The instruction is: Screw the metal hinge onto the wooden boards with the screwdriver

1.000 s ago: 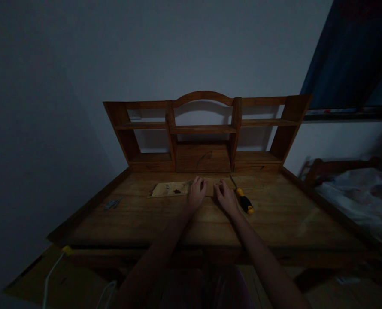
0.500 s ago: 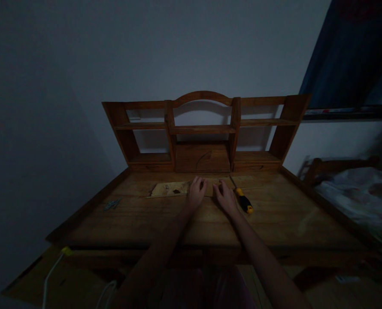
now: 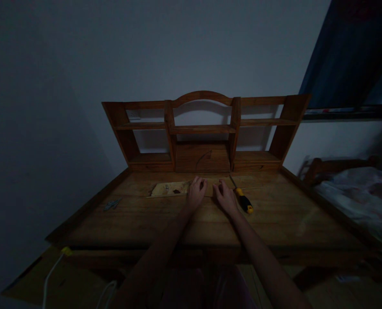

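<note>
A narrow pale wooden board [image 3: 169, 189] lies flat across the desk, with dark stains and a dark diamond-shaped mark on its left part. My left hand [image 3: 196, 192] is on the middle of this board, fingers curled over it and thumb turned inward. A short way to the right, my right hand [image 3: 224, 196] grips the board in a similar curled pose. The fingertips are dim, so anything small beneath them is hidden. Just beside my right hand lies a screwdriver [image 3: 243, 201] with a black and yellow handle, its shaft pointing away across the board.
Several small metal pieces, perhaps screws, form a pile [image 3: 111, 204] on the left of the desk [image 3: 139, 223]. A wooden shelf unit [image 3: 202, 129] stands along the back. Raised side edges border the desktop. A white cable [image 3: 51, 272] hangs at the lower left.
</note>
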Tool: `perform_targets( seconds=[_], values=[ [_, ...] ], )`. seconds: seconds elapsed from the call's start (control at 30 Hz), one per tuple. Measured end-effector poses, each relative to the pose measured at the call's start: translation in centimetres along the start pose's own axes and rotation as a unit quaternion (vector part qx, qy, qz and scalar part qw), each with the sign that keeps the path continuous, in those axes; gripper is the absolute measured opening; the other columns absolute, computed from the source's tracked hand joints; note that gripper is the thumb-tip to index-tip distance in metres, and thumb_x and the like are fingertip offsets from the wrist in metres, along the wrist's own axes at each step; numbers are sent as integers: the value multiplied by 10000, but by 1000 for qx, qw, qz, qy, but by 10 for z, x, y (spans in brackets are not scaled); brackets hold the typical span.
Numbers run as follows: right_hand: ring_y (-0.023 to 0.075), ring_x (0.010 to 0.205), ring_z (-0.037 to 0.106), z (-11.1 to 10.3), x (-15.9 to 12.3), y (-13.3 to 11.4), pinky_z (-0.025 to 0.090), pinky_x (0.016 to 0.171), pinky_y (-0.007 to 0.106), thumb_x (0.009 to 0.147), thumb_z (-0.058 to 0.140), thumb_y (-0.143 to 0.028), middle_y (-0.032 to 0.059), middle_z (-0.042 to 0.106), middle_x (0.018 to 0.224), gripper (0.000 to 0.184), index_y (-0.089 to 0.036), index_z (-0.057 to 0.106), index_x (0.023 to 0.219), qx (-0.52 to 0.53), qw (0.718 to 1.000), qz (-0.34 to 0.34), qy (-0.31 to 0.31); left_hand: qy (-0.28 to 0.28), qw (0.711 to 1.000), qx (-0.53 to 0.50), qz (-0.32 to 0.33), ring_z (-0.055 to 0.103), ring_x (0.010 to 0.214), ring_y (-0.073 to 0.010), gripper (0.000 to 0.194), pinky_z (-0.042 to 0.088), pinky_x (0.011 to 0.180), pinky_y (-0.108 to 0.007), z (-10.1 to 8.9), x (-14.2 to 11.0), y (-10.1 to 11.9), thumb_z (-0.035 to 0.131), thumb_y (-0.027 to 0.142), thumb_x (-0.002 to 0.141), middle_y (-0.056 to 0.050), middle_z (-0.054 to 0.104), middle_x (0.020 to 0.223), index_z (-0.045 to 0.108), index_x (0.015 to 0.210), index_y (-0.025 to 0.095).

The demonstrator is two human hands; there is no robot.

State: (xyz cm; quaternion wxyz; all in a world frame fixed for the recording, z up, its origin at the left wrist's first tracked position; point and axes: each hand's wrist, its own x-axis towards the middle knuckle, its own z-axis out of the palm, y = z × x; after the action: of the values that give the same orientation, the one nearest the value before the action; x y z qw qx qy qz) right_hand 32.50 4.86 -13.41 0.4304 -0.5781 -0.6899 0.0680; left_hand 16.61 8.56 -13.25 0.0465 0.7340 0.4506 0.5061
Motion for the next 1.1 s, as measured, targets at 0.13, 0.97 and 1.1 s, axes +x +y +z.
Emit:
perform_targets(
  seconds=[0.13, 0.97, 1.1],
  values=[
    [225, 767, 655, 1, 0, 1, 397, 662, 282, 982, 379, -446, 54, 688, 814, 417, -173, 506, 1270, -4, 1000, 2, 0, -3, 1000, 0, 0, 563, 840, -155, 191, 438, 774, -269, 0, 0, 0, 447, 244, 976, -37, 566, 884, 571, 843, 186],
    [233, 843, 662, -4, 1, -2, 413, 724, 293, 1003, 319, -451, 98, 710, 908, 415, -170, 534, 1220, -6, 1000, 14, 5, -5, 1000, 8, 3, 574, 839, -169, 171, 456, 789, -299, 2, -1, 0, 478, 271, 962, -43, 569, 875, 570, 842, 190],
    [232, 828, 663, -5, 1, -3, 410, 718, 291, 1012, 294, -448, 95, 706, 889, 395, -189, 573, 1115, -7, 1000, 19, 4, -4, 1000, 5, 3, 582, 859, -173, 159, 464, 803, -305, 3, -1, 1, 484, 252, 958, -50, 581, 887, 587, 855, 189]
  ],
)
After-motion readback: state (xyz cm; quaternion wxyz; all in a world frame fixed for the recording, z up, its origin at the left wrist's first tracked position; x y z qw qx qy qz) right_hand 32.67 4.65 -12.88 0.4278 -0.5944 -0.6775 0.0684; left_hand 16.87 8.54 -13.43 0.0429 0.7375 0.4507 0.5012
